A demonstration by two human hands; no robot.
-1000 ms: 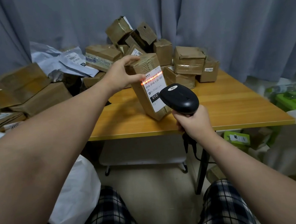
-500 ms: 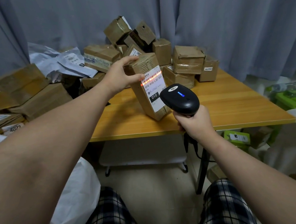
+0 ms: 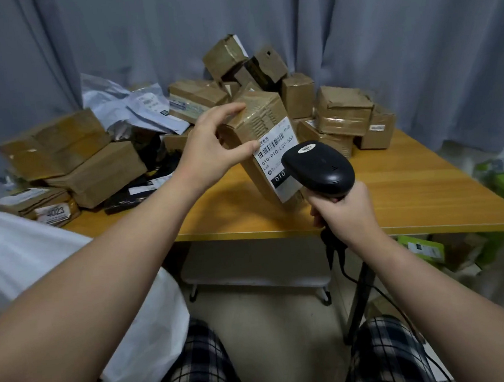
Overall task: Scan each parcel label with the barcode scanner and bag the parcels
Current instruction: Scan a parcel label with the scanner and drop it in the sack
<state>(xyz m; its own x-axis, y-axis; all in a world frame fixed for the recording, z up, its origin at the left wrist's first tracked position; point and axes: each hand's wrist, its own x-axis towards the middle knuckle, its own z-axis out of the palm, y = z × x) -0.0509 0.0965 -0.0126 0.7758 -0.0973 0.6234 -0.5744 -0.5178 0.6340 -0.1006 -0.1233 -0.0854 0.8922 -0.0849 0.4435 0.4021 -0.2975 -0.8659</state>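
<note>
Your left hand [image 3: 210, 151] pinches the leaning box [image 3: 263, 114] by its top end. Your right hand [image 3: 345, 212] grips the scanner [image 3: 319, 169] just beside it. The white bag [image 3: 154, 338] sits below-left of your left fingers [image 3: 227, 110].

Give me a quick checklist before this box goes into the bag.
1. Left hand grip on the box: ok. Fingers lie over the top and the thumb is on the front, with the box tilted.
2. Label facing the scanner: ok. The barcode is uncovered.
3. Scan registered: cannot tell. There is no red line on the label and no light on the scanner.
4. Right hand grip on the scanner: ok. It is wrapped round the handle.
5. Bag ready: cannot tell. It sits at the lower left and its mouth is out of view.
6. Cable clear of the box: ok. It hangs below the table edge.
</note>
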